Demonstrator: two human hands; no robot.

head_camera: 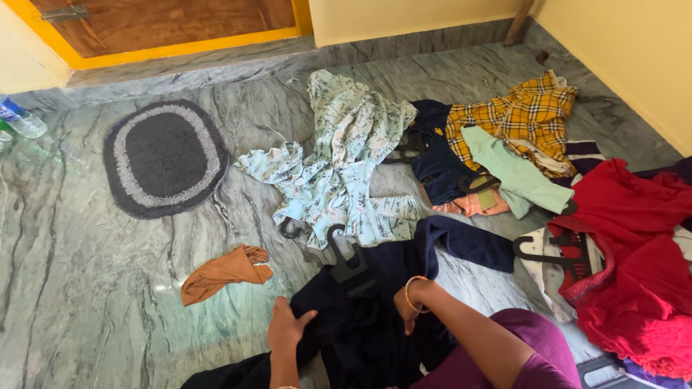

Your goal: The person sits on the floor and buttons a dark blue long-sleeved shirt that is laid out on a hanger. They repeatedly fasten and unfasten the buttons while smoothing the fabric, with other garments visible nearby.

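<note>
Obs., head view, floor level.

Step in hand (judgement): handling a dark navy garment (375, 317) spread on the marble floor (86, 288) directly in front of the person. A black hanger (349, 263) lies on its upper edge, hook toward the pale floral dress (339, 166). Looks like an early stage of sorting/arranging: most clothes lie loose around.

Left hand (287, 325): palm down on the garment's left edge, fingers curled into the cloth, pinching a fold. Right hand (409, 306), bangle on wrist: fingers bent down into the fabric nr the middle; gripping it, tho fingertips are partly hidden, so firmness of hold can't be told.

Next move calls for (judgement): both hands working together, cloth pulled flat before anything else; the hanger sits w/in easy reach just above the rt hand. One sleeve (468, 241) trails off to the right and would need gathering in.

Surroundings: tan cloth (225, 272) crumpled left of garment, apart from it. Yellow checked shirt (522, 115), mint green top (515, 173), red clothes (634, 252) heaped at right, w/ another black hanger (559, 251) against the heap. Oval grey mat (164, 157) upper left.

Containers: only one seen, a plastic bottle (20, 119) at far left edge, lying on its side; contents can't be told. No basket, bag or bin in view; clothes all lie on bare floor.
</note>
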